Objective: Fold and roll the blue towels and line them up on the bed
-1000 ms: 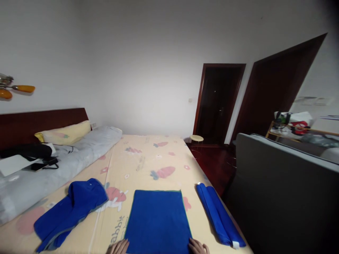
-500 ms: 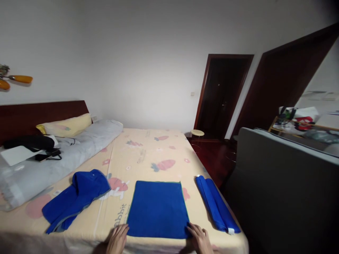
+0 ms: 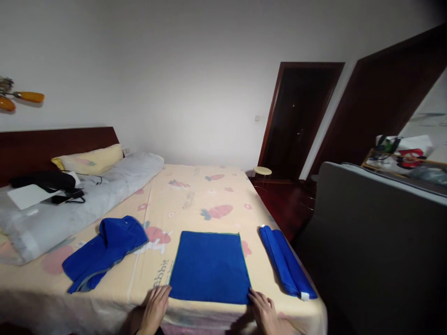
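A blue cloth [image 3: 210,267] with a thin green edge lies flat and square on the bed near its front edge. My left hand [image 3: 157,304] is at the cloth's near left corner, fingertips closed on its edge. At the near right corner, my right hand [image 3: 264,308] holds the edge the same way, its thumb mostly hidden. A crumpled blue cloth [image 3: 104,253] with a grey edge lies to the left. To the right, folded blue cloths [image 3: 286,263] with white tags lie lengthwise near the bed's side.
The bed [image 3: 195,209] has a cream sheet with carrot prints. A grey quilt [image 3: 108,186], a yellow pillow [image 3: 92,159], a black bag [image 3: 42,180] and a phone [image 3: 61,200] lie at left. A dark grey panel [image 3: 366,242] stands right, a round stool [image 3: 262,171] beyond the bed.
The whole view has shifted slightly, so the bed and cloths appear a little higher in the picture. Both hands stay at the near corners of the flat cloth.
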The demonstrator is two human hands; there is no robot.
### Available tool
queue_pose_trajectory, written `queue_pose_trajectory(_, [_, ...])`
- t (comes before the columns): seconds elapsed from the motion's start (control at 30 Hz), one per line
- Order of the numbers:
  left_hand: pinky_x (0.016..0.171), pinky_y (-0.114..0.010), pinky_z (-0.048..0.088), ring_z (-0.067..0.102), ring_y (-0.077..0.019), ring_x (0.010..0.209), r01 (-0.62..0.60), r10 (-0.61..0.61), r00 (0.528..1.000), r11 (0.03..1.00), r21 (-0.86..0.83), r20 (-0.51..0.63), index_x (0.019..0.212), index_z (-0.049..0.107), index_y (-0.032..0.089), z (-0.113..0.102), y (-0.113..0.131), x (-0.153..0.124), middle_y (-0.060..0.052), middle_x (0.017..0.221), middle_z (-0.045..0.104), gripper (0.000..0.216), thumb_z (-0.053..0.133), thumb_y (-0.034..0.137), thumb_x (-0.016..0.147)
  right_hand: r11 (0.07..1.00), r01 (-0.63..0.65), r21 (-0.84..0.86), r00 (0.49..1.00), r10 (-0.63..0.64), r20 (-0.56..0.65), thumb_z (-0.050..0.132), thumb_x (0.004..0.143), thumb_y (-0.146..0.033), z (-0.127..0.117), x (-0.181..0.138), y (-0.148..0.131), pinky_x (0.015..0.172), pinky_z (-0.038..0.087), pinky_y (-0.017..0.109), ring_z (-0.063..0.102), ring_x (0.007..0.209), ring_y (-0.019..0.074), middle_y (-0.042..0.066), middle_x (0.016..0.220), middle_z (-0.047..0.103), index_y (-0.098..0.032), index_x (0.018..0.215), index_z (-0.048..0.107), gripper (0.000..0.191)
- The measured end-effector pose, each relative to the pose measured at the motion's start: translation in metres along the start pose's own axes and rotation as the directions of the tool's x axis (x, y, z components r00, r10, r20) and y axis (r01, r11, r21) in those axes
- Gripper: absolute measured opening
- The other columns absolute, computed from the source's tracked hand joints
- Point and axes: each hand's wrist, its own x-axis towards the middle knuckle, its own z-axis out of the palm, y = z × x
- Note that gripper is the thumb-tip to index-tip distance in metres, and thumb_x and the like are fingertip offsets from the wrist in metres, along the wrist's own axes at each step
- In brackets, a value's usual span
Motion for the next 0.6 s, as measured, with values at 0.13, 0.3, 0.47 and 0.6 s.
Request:
queue_pose_trajectory(0.13, [0.083, -0.03, 0.051, 0.067, -0.0159, 0.093, 0.029, -0.029, 0.999, 0.999, -0.02, 0.028, 0.112, 0.064, 0.026, -0.002, 0.005, 0.003, 0.0, 0.101, 0.074, 0.04, 0.047, 0.008, 0.08, 0.999, -0.032, 0.009, 0.999, 0.032, -0.037, 0.048, 0.078, -0.016, 0.005, -0.006, -0.003, 0.081, 0.046, 0.034, 0.065, 0.103, 0.021, -0.001, 0.118, 0.069, -0.033, 0.108, 0.067, 0.039])
queue_pose_trajectory(0.3, [0.084, -0.034, 0.052, 0.067, -0.0185, 0.094, 0.133, -0.124, 0.989, 0.984, -0.12, 0.076, 0.105, 0.067, 0.027, -0.004, 0.008, 0.01, -0.002, 0.101, 0.073, 0.037, 0.048, 0.01, 0.078, 0.992, -0.076, 0.098, 0.995, 0.081, -0.051, 0.049, 0.079, -0.021, 0.006, -0.003, -0.002, 0.077, 0.049, 0.034, 0.067, 0.097, 0.0224, 0.002, 0.111, 0.072, -0.03, 0.102, 0.07, 0.033])
queue_pose_trajectory(0.47, [0.087, -0.037, 0.053, 0.066, -0.022, 0.098, 0.265, -0.235, 0.964, 0.88, -0.395, 0.123, 0.083, 0.071, 0.026, -0.009, 0.0, 0.024, -0.004, 0.099, 0.073, 0.026, 0.053, 0.013, 0.07, 0.924, -0.215, 0.318, 0.976, 0.212, 0.043, 0.055, 0.078, -0.034, -0.01, 0.013, 0.0, 0.085, 0.049, 0.045, 0.063, 0.104, 0.0288, 0.005, 0.115, 0.07, -0.03, 0.091, 0.072, 0.022])
queue_pose_trajectory(0.6, [0.096, -0.044, 0.049, 0.063, -0.0274, 0.106, 0.444, -0.384, 0.892, 0.648, -0.62, 0.237, 0.062, 0.067, 0.024, -0.014, -0.007, 0.043, -0.008, 0.104, 0.072, 0.005, 0.061, 0.026, 0.063, 0.718, -0.312, 0.623, 0.941, 0.325, 0.097, 0.057, 0.073, -0.046, -0.028, 0.034, -0.004, 0.092, 0.047, 0.048, 0.063, 0.105, 0.0316, 0.012, 0.11, 0.071, -0.022, 0.075, 0.071, 0.028])
